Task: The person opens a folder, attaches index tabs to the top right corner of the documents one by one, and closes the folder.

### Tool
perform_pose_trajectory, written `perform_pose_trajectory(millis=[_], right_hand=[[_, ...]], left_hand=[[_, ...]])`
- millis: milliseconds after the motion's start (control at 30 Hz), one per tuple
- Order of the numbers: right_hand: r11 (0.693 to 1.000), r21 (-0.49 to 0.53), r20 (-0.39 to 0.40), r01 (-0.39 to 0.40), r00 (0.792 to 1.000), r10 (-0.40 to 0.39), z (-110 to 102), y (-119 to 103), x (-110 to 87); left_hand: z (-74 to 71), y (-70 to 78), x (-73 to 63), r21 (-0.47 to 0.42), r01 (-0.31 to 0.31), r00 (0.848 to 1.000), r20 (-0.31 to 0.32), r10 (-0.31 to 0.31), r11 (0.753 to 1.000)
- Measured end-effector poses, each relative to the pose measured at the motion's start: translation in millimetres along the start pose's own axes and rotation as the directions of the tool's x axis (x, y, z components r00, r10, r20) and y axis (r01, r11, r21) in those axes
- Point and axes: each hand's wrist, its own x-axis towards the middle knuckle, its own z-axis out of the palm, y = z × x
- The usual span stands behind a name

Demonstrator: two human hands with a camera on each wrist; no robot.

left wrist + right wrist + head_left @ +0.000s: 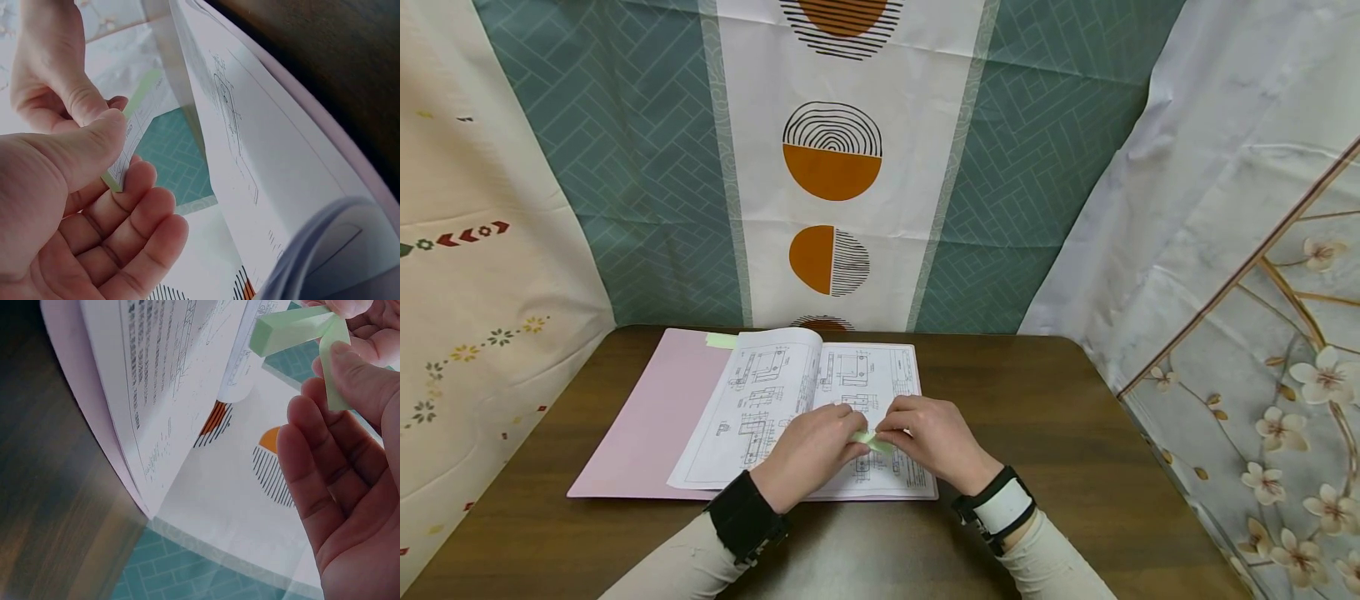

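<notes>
Over the right page of an open booklet point(887, 375) with printed technical drawings, my two hands meet at a small pale green sticky-note pad point(281, 334). My left hand point(812, 442) pinches the pad between thumb and fingers. In the left wrist view the printed back of the pad point(140, 115) shows beside the left thumb. My right hand point(936, 437) pinches a green sticky note point(334, 369) that angles away from the pad, thumb on its face. Both strips meet at the left fingertips.
The booklet's pink cover point(655, 408) extends to the left beneath the pages. A green strip point(721, 341) lies at the cover's top edge, beside the left page point(730, 446). All lies on a dark wooden table point(1037, 433) with patterned cloth hanging behind.
</notes>
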Motion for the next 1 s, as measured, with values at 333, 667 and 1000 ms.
perform_pose_trajectory(millis=[333,667,1000], right_hand=[[1.000,-0.016,0.006,-0.027,1.000,0.027,-2,-2,-0.8],[0.998,-0.001,-0.001,-0.068,0.998,0.068,-3,-3,-1.1],[0.993,0.027,-0.043,-0.116,0.992,0.117,-12,2,-2.1]], left_hand=[[0.7,2.4,-1.4,-0.013,-0.006,1.000,0.009,0.006,1.000],[2.3,3.0,-2.0,0.007,-0.022,1.000,-0.002,0.022,1.000],[4.3,0.5,-5.3,0.063,-0.034,0.999,-0.025,0.036,0.997]])
